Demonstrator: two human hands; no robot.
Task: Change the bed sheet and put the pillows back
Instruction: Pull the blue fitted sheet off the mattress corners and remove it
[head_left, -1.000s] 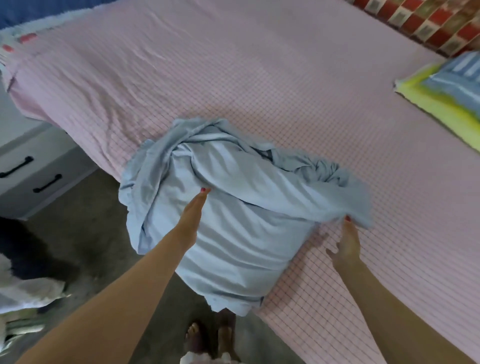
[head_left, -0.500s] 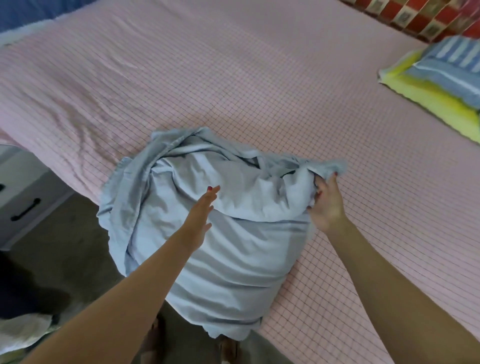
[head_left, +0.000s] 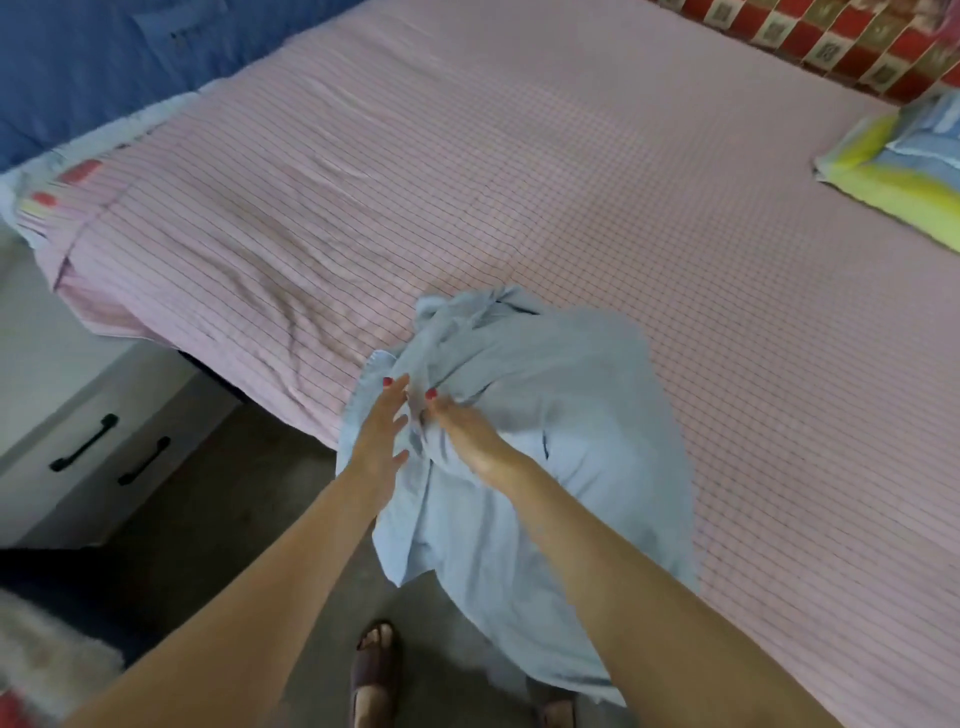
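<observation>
Now both hands at blue sheet (head_left: 545, 415), draped over bed edge (head_left: 291, 395), pink bedding beyond.

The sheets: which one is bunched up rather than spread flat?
The light blue sheet, crumpled at the bed's near edge under both hands. The pink checked sheet lies spread over the mattress.

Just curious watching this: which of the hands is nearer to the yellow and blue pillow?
Right. The right hand, gripping the bunched blue sheet, lies on the pillow's side; the left hand is beside it, farther away.
</observation>
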